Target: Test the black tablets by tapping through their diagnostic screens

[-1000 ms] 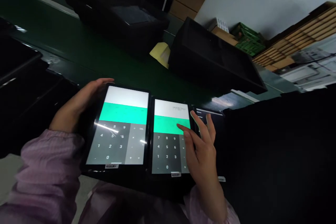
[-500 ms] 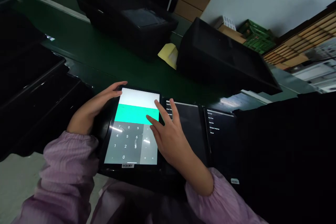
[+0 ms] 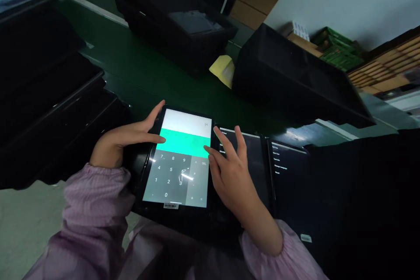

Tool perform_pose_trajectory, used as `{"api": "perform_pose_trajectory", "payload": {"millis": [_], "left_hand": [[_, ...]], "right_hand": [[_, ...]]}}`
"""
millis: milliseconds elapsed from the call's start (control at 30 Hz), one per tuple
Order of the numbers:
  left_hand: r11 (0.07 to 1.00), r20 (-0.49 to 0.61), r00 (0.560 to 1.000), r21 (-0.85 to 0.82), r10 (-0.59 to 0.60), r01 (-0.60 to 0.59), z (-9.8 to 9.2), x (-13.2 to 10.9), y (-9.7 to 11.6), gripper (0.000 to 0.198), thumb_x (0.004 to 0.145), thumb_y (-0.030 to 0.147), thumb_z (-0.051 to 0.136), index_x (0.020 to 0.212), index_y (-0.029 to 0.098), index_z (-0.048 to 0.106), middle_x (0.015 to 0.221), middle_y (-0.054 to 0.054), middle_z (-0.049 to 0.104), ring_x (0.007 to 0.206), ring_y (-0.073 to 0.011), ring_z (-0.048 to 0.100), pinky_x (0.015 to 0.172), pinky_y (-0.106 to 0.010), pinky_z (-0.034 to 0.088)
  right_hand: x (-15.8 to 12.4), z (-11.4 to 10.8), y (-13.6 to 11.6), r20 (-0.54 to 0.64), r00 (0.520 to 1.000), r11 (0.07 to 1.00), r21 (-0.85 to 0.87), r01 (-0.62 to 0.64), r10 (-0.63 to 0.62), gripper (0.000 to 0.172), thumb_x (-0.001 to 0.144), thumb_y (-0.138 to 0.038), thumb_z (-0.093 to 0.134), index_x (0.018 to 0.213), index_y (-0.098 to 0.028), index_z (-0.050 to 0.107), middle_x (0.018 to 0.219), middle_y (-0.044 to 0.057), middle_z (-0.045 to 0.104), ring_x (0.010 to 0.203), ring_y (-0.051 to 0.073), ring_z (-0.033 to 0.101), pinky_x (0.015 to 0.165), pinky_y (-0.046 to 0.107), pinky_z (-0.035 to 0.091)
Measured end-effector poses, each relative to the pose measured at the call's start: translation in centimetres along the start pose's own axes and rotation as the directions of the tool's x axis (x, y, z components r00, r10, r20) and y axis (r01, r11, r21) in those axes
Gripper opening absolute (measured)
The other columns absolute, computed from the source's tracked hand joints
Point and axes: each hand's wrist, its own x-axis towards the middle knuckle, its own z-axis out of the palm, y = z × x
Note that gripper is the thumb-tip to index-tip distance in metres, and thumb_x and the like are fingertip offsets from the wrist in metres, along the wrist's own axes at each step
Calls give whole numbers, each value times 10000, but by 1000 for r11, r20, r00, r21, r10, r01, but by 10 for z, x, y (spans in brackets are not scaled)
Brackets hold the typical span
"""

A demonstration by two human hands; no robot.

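Note:
A tablet (image 3: 173, 175) lies in front of me with a lit calculator: a white field on top, a green band, grey number keys below. Two symbols show in the white field. My left hand (image 3: 133, 133) grips the tablet's upper left side, its thumb resting over the green band and a finger along the upper left edge. Fingers spread, my right hand (image 3: 232, 175) hovers by the tablet's right edge, index fingertip at the green band. Whether it touches the glass I cannot tell. To the right, a second tablet (image 3: 257, 162) shows a dark text menu, partly covered by that hand.
Another dark-screened tablet (image 3: 288, 183) with a menu lies further right. Stacked black trays (image 3: 46, 78) fill the left side. Beyond, on the green bench (image 3: 157, 74), stand black trays (image 3: 183, 30), a black box (image 3: 295, 70) and a yellow paper piece (image 3: 223, 70).
The view has shifted, so everything sits further right. My left thumb has moved down from the upper corner onto the green band. Symbols and a DEL key now show on the calculator.

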Motion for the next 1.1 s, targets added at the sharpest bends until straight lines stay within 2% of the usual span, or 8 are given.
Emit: {"api": "perform_pose_trajectory", "payload": {"millis": [133, 333, 467, 600, 700, 800, 967, 1100], "left_hand": [[996, 57, 996, 56, 64, -68, -1, -3, 0, 1312, 761, 577, 838, 1673, 409, -91, 1761, 16, -85, 1612, -350, 46, 1294, -484, 244], [980, 106, 986, 137, 130, -144, 1, -4, -2, 1366, 751, 529, 867, 1660, 403, -144, 1764, -4, -85, 1606, -378, 94, 1260, -500, 332], [973, 93, 989, 187, 119, -134, 8, -3, -3, 1427, 709, 532, 896, 1666, 363, -149, 1764, -48, -111, 1601, -419, 86, 1265, -509, 307], [977, 103, 992, 194, 69, -88, 11, -3, 3, 1479, 704, 606, 872, 1646, 316, -231, 1765, -100, -124, 1602, -435, 72, 1271, -529, 265], [982, 85, 995, 182, 44, -59, 9, -7, 12, 1446, 745, 632, 831, 1638, 303, -258, 1750, -104, -199, 1611, -415, -10, 1285, -545, 195], [989, 42, 999, 145, 27, -33, 7, -9, 16, 1414, 762, 649, 805, 1638, 320, -256, 1729, -76, -275, 1610, -396, -81, 1294, -551, 135], [997, -55, 996, -11, 72, -73, 8, -3, 10, 1411, 774, 649, 791, 1613, 343, -301, 1739, -89, -262, 1620, -383, -27, 1274, -598, 149], [990, -148, 986, -109, 75, -92, 7, 2, 8, 1399, 753, 649, 809, 1611, 420, -272, 1758, -98, -192, 1615, -414, 21, 1236, -671, 172]], "right_hand": [[-2, -4, -10, 4, 994, 992, 61, 110, -110, 356, 1056, -195, 457, 1287, -170, 727, 1655, 105, 410, 1607, 442, 97, 1187, 725, 405], [3, 6, -31, 163, 955, 966, 114, 233, -249, 378, 1062, -230, 463, 1367, -238, 686, 1661, 109, 403, 1601, 470, 41, 1152, 772, 397], [4, 2, -27, 116, 975, 976, 126, 177, -191, 365, 1057, -195, 456, 1312, -208, 717, 1646, 104, 430, 1609, 440, 82, 1178, 736, 397], [2, -9, -10, -21, 1000, 995, 101, 17, -15, 341, 1064, -216, 453, 1198, -166, 762, 1588, 118, 498, 1602, 415, 159, 1183, 697, 424], [1, -9, 2, -6, 998, 996, 64, -58, 58, 344, 1059, -230, 461, 1183, -159, 774, 1590, 122, 493, 1592, 437, 175, 1164, 698, 447], [1, -4, 4, 36, 998, 998, 41, -51, 49, 364, 1062, -226, 446, 1207, -146, 771, 1601, 136, 474, 1591, 455, 163, 1156, 689, 462], [5, 3, -3, 76, 995, 998, 36, 59, -62, 376, 1068, -225, 451, 1328, -186, 720, 1673, 116, 369, 1602, 472, 55, 1189, 741, 376], [4, 1, 0, 29, 999, 1000, 21, 15, -16, 374, 1063, -201, 436, 1262, -163, 751, 1648, 109, 415, 1604, 456, 76, 1204, 741, 357]]}}
